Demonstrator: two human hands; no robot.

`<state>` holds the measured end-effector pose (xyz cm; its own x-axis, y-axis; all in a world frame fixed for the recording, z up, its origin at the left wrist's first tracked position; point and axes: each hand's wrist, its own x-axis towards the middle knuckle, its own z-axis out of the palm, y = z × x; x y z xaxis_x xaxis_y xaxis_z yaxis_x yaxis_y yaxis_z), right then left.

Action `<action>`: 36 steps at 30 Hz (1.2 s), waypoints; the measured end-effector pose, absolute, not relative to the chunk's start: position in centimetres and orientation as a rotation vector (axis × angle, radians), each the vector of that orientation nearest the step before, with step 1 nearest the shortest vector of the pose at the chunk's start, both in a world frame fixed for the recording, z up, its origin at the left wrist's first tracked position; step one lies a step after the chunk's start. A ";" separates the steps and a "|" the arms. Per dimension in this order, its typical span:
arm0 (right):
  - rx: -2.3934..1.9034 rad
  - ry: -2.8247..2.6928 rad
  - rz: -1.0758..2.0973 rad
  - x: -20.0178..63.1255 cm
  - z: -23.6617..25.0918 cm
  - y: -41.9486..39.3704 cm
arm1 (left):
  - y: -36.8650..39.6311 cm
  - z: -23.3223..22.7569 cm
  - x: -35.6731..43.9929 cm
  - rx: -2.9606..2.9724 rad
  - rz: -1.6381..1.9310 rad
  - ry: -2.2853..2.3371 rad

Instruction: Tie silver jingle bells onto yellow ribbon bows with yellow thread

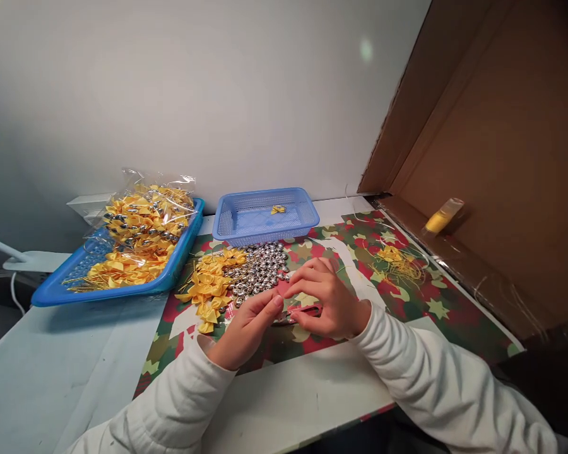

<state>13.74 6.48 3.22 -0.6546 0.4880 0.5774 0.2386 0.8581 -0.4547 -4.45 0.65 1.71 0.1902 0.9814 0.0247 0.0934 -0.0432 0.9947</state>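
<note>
My left hand [247, 328] and my right hand [325, 296] meet over a red, green and white patterned mat [407, 309]. Their fingertips pinch a small item between them; it is too hidden to name. Just beyond the hands lies a pile of silver bells [262, 268]. Left of that pile sits a heap of yellow ribbon bows [209, 285]. Both arms wear white sleeves.
A light blue basket [265, 217] at the back holds one yellow bow. A darker blue tray [123, 277] at the left carries a plastic bag of bows with bells. Loose yellow threads [397, 260] lie at the right, beside a cardboard wall [492, 157] with a yellow bottle [442, 215].
</note>
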 end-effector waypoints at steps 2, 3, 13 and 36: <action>-0.552 -2.281 0.489 13.8 3.2 6.6 | 0.7 1.7 -4.6 1.361 1.077 1.107; -0.557 -2.265 0.497 13.8 3.2 6.6 | 0.8 1.6 -4.7 1.353 1.088 1.105; -0.515 -2.201 0.501 13.4 2.8 6.5 | 0.8 1.5 -4.8 1.343 1.067 1.072; -0.507 -2.135 0.459 12.7 2.4 6.1 | 0.8 1.9 -4.8 1.484 1.064 1.101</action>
<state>12.71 6.09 2.40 -0.5389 0.5097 0.6707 0.1889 0.8490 -0.4935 -4.78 0.83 1.86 0.2098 0.9731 0.0948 0.1287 -0.1236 0.9839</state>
